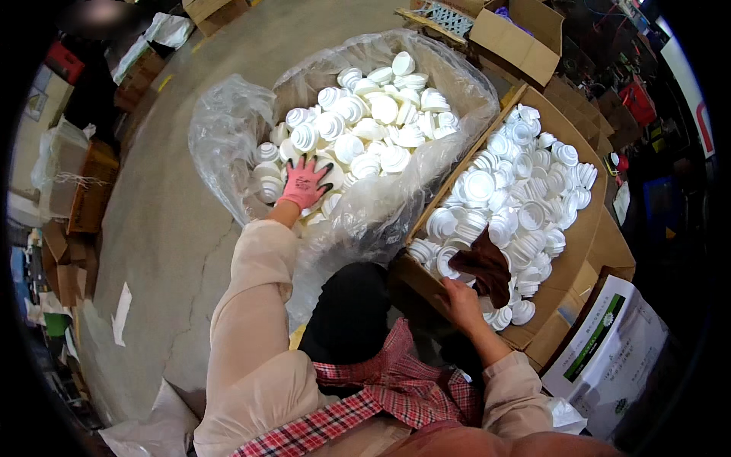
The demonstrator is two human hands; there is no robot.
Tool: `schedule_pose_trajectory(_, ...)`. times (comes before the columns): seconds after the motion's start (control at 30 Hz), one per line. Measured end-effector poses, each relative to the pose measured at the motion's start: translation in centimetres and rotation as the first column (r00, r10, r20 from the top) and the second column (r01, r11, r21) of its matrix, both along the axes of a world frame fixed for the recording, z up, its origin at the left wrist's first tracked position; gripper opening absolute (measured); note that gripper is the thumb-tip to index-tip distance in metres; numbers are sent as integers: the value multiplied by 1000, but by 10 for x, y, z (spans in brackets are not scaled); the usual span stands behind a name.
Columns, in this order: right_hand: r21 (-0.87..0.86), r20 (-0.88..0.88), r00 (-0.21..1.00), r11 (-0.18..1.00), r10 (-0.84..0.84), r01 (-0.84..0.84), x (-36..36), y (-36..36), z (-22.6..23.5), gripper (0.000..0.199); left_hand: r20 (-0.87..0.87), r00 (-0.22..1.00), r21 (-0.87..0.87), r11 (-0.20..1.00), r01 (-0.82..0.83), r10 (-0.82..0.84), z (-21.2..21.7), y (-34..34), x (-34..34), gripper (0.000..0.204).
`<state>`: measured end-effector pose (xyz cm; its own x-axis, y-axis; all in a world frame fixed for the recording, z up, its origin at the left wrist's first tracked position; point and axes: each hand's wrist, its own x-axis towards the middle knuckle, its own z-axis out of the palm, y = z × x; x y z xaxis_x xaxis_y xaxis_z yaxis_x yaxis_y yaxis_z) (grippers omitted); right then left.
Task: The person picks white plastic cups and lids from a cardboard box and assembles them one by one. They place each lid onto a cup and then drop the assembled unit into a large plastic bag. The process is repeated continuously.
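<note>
Head view, looking down, with the cardboard box (585, 244) as landmark. Farthest left of that box, a white paper strip (122, 314) lies on the concrete floor. Nearer the box, clear plastic sheeting (228, 141) spreads around a heap of loose white round pieces (348, 147), many showing stepped rings. This lined heap is just left of the cardboard box.

The person's left hand (304, 186), in a pink glove with black fingertips, rests on the heap's near left part, left of the box. It is open, palm down and fingers spread, with no piece visibly gripped. To lift one cleanly, it would do best to curl the fingertips around a single rim rather than press flat, since such a loose pile probably shifts and rolls. Keeping the wrist clear of the crumpled sheeting should stop it snagging.

Farther right, the bare right hand (459, 302) is at the near left edge of the cardboard box, fingers curled; whether they grip the edge or the dark brown cloth (487, 266) beside them cannot be told. The cloth lies over more white ringed pieces (480, 186), which fill the box. If the cloth is to be used, a bunched hold seems wiser, so that no loose corner drags pieces out. Just right of the box, near its lower end, stands a white carton (609, 354) with a green band.
</note>
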<state>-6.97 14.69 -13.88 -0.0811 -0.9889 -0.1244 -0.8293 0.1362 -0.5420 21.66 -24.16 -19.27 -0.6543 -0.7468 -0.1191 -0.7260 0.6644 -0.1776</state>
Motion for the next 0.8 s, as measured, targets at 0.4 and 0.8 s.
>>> schedule_pose_trajectory(0.4, 15, 17, 1000, 1000, 22, -22, 4, 3, -5, 33, 57, 997, 494, 867, -67, 44, 30, 17, 78, 54)
schedule_pose_trajectory(0.8, -181, 25, 994, 978, 108, -101, -26, 21, 89, 39, -708, 667, 308, 748, 588, -233, 204, 212, -163, 52)
